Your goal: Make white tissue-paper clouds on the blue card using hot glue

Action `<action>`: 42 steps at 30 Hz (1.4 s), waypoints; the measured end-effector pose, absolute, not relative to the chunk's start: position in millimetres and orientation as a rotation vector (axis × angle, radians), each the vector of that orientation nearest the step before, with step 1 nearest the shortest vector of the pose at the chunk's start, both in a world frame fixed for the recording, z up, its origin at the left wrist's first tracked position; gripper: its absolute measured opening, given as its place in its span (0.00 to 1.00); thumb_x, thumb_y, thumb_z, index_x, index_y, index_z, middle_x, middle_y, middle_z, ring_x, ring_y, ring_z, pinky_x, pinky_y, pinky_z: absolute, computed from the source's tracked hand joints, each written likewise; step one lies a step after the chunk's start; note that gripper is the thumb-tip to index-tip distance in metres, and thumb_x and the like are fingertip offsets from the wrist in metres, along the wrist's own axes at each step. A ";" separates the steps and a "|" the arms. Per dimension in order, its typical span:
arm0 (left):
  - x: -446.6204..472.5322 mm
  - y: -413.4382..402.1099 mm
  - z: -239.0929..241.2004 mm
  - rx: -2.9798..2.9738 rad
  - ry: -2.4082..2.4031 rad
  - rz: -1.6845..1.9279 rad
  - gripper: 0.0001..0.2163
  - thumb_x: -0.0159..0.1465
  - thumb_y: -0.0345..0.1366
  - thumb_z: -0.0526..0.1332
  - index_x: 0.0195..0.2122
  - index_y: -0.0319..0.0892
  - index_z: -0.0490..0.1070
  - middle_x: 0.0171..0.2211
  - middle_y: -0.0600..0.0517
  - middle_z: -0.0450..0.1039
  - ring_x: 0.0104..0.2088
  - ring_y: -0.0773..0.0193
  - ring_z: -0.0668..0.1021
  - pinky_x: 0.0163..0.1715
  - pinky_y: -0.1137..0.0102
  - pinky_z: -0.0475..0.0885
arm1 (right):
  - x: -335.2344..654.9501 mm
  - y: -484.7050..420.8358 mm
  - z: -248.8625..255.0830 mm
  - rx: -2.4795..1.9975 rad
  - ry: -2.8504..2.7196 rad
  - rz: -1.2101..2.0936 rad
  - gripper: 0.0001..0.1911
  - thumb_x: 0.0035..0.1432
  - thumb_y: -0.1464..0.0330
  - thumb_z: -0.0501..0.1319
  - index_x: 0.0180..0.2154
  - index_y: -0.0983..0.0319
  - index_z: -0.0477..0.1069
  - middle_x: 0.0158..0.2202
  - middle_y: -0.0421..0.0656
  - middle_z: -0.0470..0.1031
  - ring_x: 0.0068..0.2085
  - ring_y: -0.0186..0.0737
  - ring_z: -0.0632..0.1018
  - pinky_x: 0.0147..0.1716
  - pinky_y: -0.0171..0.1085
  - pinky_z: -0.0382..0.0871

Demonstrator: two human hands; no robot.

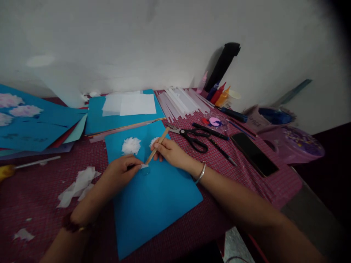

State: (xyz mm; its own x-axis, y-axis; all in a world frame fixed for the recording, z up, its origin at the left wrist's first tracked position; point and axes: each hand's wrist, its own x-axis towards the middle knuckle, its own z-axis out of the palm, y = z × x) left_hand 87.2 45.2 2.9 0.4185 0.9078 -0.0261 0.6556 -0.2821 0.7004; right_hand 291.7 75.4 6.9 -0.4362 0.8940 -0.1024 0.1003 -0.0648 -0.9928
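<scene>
A: Where is the small white paper scrap [144,166]?

B: Around the middle of the blue sheet [159,204], at the left hand [120,173]; its thumb and forefinger pinch the scrap at the left edge.

A: How will it handle?

B: Probably very light, limp and easy to tear, so a dry edge is the place for a gentle hold. A glossy clear patch [146,171], perhaps glue, lies just on its near side and could make it slippery.

A: And the wooden craft stick [158,145]?

B: The right hand [170,150] has it, thumb and fingers pinching near mid-length, a sound place for something that looks light and stiff. Its near tip is right by the scrap; I can't tell whether they touch.

A: Around those?

B: 2 white paper rosettes on the far part: the left rosette [131,146] is in full view, the right rosette [154,141] partly hidden by the right hand.

A: Farther out?

B: Black-handled scissors [189,133] to the right, white paper strips [181,102] beyond, crumpled white paper [79,184] to the left.
</scene>
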 end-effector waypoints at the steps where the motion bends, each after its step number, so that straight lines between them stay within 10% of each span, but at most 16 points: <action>1: 87.2 45.3 3.1 2.036 1.323 0.513 0.12 0.60 0.43 0.55 0.29 0.46 0.76 0.29 0.52 0.75 0.32 0.61 0.75 0.33 0.69 0.68 | 291.8 75.5 6.8 -1.083 -1.568 1.571 0.10 0.66 0.74 0.49 0.32 0.63 0.64 0.21 0.36 0.68 0.20 0.28 0.68 0.20 0.28 0.62; 42: 87.6 43.3 15.9 1.856 1.367 0.552 0.09 0.55 0.43 0.59 0.24 0.45 0.74 0.25 0.54 0.72 0.29 0.63 0.74 0.30 0.70 0.67 | 299.9 72.0 6.6 -1.025 -1.362 1.606 0.12 0.66 0.72 0.48 0.31 0.63 0.65 0.20 0.36 0.69 0.19 0.28 0.68 0.20 0.28 0.61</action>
State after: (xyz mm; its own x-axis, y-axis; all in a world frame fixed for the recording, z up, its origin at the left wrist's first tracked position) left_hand 87.6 43.3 15.9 0.3357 0.9378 -0.0888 0.6134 -0.1461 0.7762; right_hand 299.9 72.0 6.6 -0.3721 0.9236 -0.0922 -0.0596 -0.1229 -0.9906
